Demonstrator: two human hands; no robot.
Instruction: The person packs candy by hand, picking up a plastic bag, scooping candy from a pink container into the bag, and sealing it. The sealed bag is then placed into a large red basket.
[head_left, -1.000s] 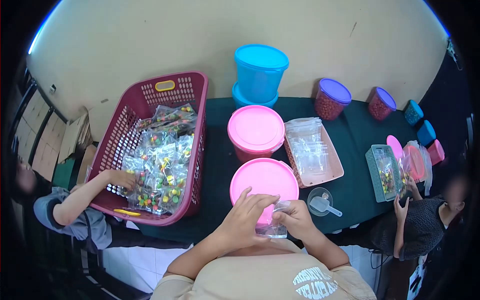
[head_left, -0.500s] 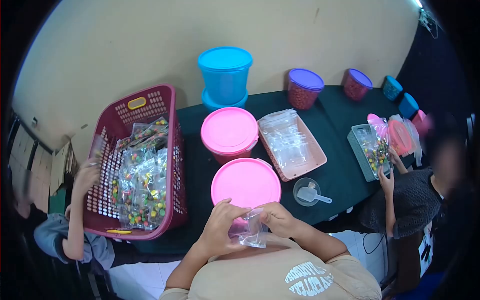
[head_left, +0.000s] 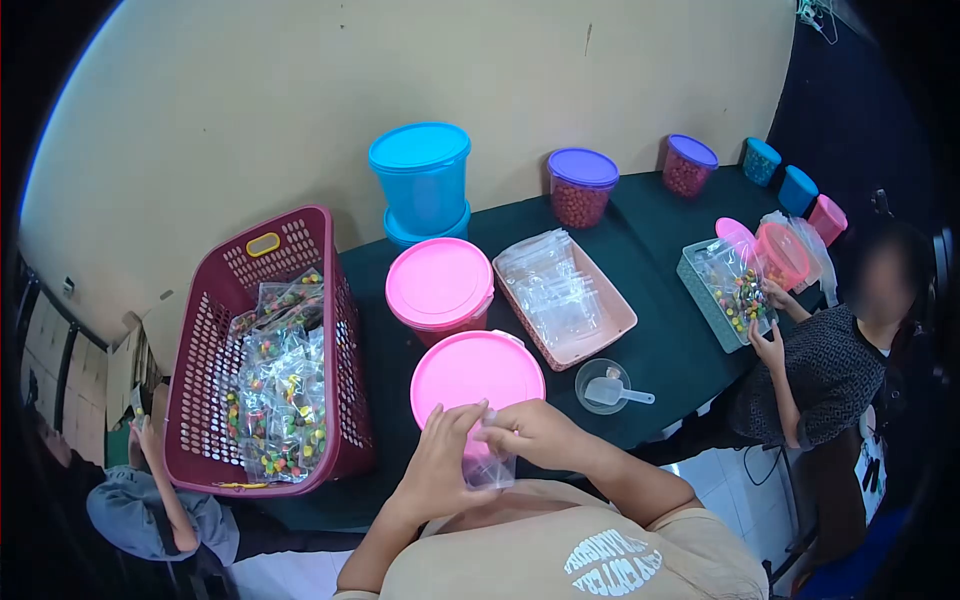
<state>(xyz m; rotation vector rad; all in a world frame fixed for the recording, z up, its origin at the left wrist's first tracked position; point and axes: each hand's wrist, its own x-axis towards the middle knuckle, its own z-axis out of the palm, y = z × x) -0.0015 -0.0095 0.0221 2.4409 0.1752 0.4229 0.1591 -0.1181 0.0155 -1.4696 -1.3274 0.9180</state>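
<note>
Between my two hands, close to my chest, is a clear plastic bag [head_left: 487, 474]. My left hand [head_left: 440, 460] is wrapped round its left side. My right hand [head_left: 530, 436] pinches the bag near its top. No candy shows inside the bag. Just beyond my fingers stands a tub with a pink lid [head_left: 478, 378], and a second pink-lidded tub [head_left: 440, 283] is behind it. Flat clear bags [head_left: 555, 290] are piled in a pink tray [head_left: 615, 318] to the right. A white scoop [head_left: 606, 391] rests in a clear round bowl [head_left: 582, 378].
On the left, a maroon basket [head_left: 348, 400] holds several bags of colourful candy [head_left: 285, 400]. Blue tubs [head_left: 425, 185] and purple-lidded tubs [head_left: 580, 190] line the wall. One co-worker [head_left: 820, 380] handles candy bags over a green basket [head_left: 710, 310]; another [head_left: 150, 500] sits at left.
My hands have drawn closer together round the bag. The co-worker on the left has pulled a hand back from the maroon basket. The right co-worker's bag is lower. The view has shifted.
</note>
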